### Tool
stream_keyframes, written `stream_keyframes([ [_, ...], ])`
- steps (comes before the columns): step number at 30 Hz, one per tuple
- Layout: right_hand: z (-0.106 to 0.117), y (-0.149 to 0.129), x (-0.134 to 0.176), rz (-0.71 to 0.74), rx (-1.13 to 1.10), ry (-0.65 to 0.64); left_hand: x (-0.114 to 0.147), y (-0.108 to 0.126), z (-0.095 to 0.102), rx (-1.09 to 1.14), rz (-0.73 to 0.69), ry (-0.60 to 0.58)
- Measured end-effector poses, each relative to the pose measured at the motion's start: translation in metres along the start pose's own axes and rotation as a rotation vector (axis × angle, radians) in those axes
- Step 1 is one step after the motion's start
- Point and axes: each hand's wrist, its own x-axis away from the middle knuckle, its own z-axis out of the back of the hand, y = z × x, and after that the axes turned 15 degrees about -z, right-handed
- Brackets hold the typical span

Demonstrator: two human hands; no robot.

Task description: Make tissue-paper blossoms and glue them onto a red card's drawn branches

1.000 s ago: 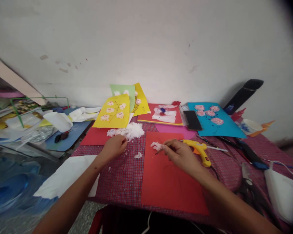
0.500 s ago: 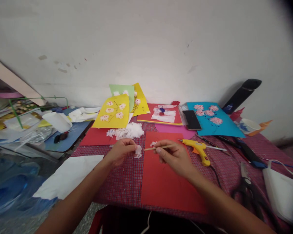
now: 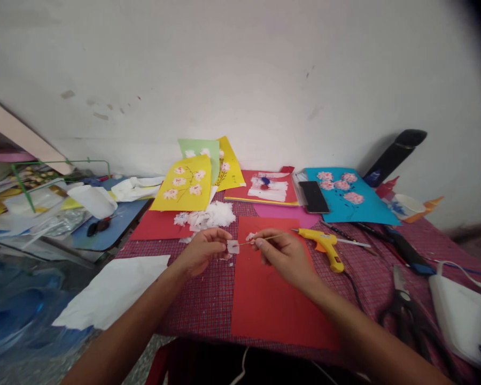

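My left hand (image 3: 202, 250) pinches a small white tissue piece (image 3: 233, 246) just above the checked tablecloth. My right hand (image 3: 282, 254) grips a thin wooden stick (image 3: 264, 239), and the stick's left tip touches the tissue piece. Both hands hover over the left edge of a red paper sheet (image 3: 278, 299). A tiny tissue flower (image 3: 250, 236) lies on that sheet near its top left corner. Behind my left hand sits a pile of white tissue bits (image 3: 210, 215).
A yellow glue gun (image 3: 324, 245) lies right of my right hand. Scissors (image 3: 404, 305) and a white box (image 3: 460, 315) are at right. Yellow (image 3: 186, 184), red (image 3: 270, 187) and blue (image 3: 348, 195) flower cards, a phone (image 3: 313, 196) line the wall. White paper (image 3: 112, 291) hangs left.
My left hand picked a tissue piece from the pile area and brought it toward the centre. My right hand lifted the stick off the red sheet and met the tissue with its tip.
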Motion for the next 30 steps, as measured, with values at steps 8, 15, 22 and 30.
stream_keyframes([
  [8, 0.001, -0.003, -0.007, 0.008, -0.076, 0.079, -0.003, -0.015, -0.011, -0.095, -0.115, 0.005],
  [15, 0.011, -0.017, -0.020, 0.004, -0.162, -0.069, -0.013, -0.005, -0.016, -0.398, -0.238, -0.044],
  [22, 0.020, -0.024, -0.040, 0.122, 0.196, 0.041, -0.023, -0.008, -0.018, -0.598, -0.368, -0.154],
  [30, 0.017, -0.022, -0.051, -0.014, 0.093, -0.268, -0.038, -0.020, -0.018, -0.768, -0.449, -0.296],
])
